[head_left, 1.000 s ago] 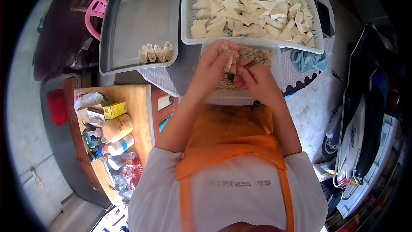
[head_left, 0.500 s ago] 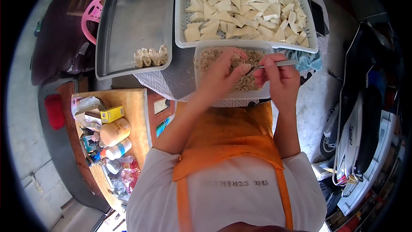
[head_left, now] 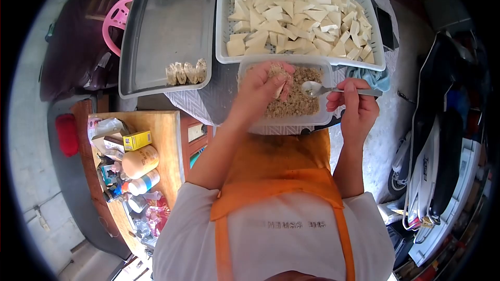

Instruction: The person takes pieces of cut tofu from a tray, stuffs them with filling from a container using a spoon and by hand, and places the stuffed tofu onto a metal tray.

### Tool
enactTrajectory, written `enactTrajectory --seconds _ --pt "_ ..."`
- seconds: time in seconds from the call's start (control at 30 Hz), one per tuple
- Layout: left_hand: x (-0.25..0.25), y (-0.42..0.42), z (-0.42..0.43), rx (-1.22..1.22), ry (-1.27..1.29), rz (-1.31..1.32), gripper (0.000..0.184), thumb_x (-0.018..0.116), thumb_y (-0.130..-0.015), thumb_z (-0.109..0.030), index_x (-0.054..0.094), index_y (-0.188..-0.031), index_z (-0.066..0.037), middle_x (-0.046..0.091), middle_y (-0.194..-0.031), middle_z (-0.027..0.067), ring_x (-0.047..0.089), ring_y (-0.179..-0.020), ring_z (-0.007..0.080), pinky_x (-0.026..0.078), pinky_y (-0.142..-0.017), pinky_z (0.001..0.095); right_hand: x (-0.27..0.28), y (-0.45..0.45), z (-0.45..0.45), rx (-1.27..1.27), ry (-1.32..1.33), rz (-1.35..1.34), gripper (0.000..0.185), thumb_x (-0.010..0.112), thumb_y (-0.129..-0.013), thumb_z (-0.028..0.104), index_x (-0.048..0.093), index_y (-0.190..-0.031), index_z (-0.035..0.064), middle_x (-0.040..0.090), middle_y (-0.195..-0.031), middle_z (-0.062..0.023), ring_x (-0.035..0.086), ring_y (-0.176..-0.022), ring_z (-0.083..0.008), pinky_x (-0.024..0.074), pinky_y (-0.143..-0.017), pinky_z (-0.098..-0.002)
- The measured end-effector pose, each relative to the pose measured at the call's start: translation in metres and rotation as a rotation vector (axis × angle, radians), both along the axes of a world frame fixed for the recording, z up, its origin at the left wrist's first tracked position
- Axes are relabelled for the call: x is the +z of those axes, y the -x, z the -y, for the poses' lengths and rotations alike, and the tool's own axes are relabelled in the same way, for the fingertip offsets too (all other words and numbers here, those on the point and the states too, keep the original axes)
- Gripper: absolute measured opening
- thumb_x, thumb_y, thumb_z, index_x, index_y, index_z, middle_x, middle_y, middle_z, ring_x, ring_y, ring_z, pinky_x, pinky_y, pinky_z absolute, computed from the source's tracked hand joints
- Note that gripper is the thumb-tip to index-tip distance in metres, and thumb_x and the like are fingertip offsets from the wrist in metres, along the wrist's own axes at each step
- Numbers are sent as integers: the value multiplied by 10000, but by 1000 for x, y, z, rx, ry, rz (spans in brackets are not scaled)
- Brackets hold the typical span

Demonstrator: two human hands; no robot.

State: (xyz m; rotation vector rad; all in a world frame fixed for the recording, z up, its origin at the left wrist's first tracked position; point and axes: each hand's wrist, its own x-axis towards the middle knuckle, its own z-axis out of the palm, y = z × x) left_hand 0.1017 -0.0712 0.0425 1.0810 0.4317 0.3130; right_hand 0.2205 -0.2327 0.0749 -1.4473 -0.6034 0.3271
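Note:
My left hand is curled round a pale piece coated with brown filling, over the left part of a clear plastic tub. Crumbly brown filling lies in the tub. My right hand grips the handle of a metal spoon, whose bowl is over the filling. Behind the tub, a white perforated tray holds several pale tofu-like wedges. Several filled pieces stand in a row at the near edge of a metal tray.
A blue cloth lies right of the tub, with a dark flat object behind it. On the left, a wooden table carries bottles, a yellow box and packets. A motor scooter stands at the right.
The spoon has come out from between my hands and moved right with my right hand, its bowl now visible. My left hand still holds the piece over the tub.

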Motion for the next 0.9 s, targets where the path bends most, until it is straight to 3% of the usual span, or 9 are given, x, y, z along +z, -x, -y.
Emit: enactTrajectory --seconds 0.13,0.23,0.3,0.47,0.57,0.67,0.73,0.83,0.9 --pt "-7 2 0 -14 -17 -79 235 459 -971 -210 570 -1103 -50 600 -887 29 571 -707 132 395 -586 217 -4 4 -5 -26 -54 -55 175 471 -973 115 572 -918 -17 624 -684 -90 567 -510 -120 497 -515 -240" --pt "11 0 5 94 108 -218 375 347 -1009 -346 570 -1118 -65 603 -973 34 598 -829 151 437 -641 263 -9 15 -16 -9 -100 -106 152 472 -972 93 575 -921 -6 625 -696 -74 558 -522 -100 490 -521 -229" --pt "4 -3 6 121 142 -158 466 273 -1013 -415 573 -1124 -77 599 -1016 37 593 -896 159 458 -693 295 -12 26 -26 71 -112 -120 154 470 -974 98 580 -931 -1 634 -719 -76 571 -540 -105 494 -528 -231" --pt "1 -5 5 180 140 -203 487 258 -1002 -469 613 -1072 -144 608 -1017 -25 565 -888 90 432 -722 266 -21 31 -37 95 175 422 197 473 -972 109 606 -892 -11 650 -748 -77 627 -622 -96 495 -540 -229" --pt "0 -3 5 182 57 -197 496 247 -1009 -447 614 -1061 -117 605 -1031 1 555 -926 100 448 -730 268 -19 28 -33 116 130 52 202 467 -978 129 603 -907 -2 649 -757 -78 621 -603 -111 495 -534 -237" --pt "-13 -6 10 226 -63 -94 522 232 -1013 -450 607 -1044 -88 602 -1034 26 548 -935 114 460 -734 266 -16 18 -38 78 -185 -243 212 470 -983 162 595 -926 0 641 -747 -78 605 -581 -119 496 -527 -242" --pt "-16 -8 13 294 -170 -122 539 224 -1012 -464 594 -1039 -73 597 -1027 38 549 -924 127 469 -745 270 -16 18 -49 57 -156 -336 218 478 -982 181 589 -936 -1 635 -733 -78 594 -570 -120 499 -525 -243" --pt "-15 -8 8 251 -41 20 532 217 -1012 -464 574 -1050 -71 587 -1018 36 549 -922 132 478 -764 287 -24 17 -48 66 -51 -342 225 489 -979 194 586 -940 -4 629 -720 -79 589 -563 -123 508 -526 -252" --pt "-7 -3 3 226 -38 -25 549 161 -1017 -461 546 -1096 -78 571 -1025 51 561 -935 152 483 -812 310 -27 18 -45 84 -13 -339 227 491 -978 196 586 -939 -6 627 -718 -81 589 -563 -126 514 -528 -259"
